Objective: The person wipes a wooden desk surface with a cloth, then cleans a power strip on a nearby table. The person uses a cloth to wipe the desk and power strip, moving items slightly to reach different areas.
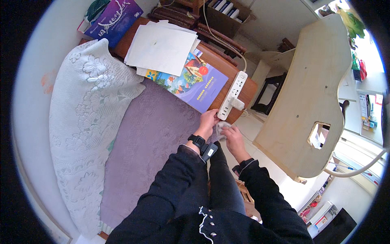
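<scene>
My left hand (208, 123) is at the near end of a white power strip (224, 106), its fingertips against or just under that end; whether it grips the strip cannot be told. Beside it, my right hand (234, 141) holds a crumpled whitish cloth (220, 129), somewhat blurred. A white plug adapter (237, 103) sits in the strip, which lies along the edge of a brown wooden tabletop (247, 94). Left of the strip lies a purple illustrated book (210, 88), partly covered by a stack of white paper sheets (163, 45).
A purple cloth cover (152, 146) and a white lace cloth (91, 122) spread at the left. A purple printed bag (114, 21) stands at the far left. On the right is a pale wooden board (298, 100) with a cutout. The strip's cord (219, 39) runs backward.
</scene>
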`<state>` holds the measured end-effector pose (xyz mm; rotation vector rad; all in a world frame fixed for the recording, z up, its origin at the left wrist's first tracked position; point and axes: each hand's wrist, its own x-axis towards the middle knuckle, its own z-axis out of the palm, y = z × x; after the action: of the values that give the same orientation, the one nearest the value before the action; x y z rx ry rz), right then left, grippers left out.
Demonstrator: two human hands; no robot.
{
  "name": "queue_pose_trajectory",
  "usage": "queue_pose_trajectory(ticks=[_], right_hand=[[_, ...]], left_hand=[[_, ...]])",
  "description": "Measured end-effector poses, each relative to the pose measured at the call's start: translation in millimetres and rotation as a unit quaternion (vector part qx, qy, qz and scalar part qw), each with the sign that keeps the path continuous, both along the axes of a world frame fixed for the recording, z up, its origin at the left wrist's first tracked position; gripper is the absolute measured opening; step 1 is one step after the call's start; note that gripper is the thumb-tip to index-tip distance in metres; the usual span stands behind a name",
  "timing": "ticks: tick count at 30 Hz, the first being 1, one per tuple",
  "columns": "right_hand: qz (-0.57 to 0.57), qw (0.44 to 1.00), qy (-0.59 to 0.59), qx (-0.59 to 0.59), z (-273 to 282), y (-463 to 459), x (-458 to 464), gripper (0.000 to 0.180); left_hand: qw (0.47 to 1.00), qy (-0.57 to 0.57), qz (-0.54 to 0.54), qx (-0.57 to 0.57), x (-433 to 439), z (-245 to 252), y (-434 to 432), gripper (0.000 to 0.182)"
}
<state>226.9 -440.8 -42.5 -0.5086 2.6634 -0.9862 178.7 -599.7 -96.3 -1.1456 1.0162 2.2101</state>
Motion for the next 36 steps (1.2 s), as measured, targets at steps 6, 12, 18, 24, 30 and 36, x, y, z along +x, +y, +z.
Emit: queue_pose_trajectory(ticks=[6,12,18,24,30,36], right_hand=[[-0.187,0.975,0.116,-0.039,5,0,1,0.038],[-0.24,0.968,0.055,-0.049,-17,-36,-13,0.04],[-0.327,0.936,0.108,-0.068,-40,-40,-23,0.033],[-0.205,0.957,0.2,-0.051,-45,-27,-25,0.021],[-0.266,0.953,0.138,-0.048,-40,-28,-30,0.018],[-0.199,0.959,0.194,-0.064,-35,-32,-32,0.019]], left_hand=[[0.994,0.05,-0.013,-0.096,7,5,9,0.028],[0.976,0.07,-0.053,-0.198,4,2,10,0.03],[0.987,0.019,-0.02,-0.156,-4,3,12,0.023],[0.979,0.025,-0.038,-0.201,-7,1,17,0.022],[0.976,0.018,-0.036,-0.215,-6,-8,21,0.024],[0.969,0.031,-0.047,-0.242,-6,-13,21,0.024]])
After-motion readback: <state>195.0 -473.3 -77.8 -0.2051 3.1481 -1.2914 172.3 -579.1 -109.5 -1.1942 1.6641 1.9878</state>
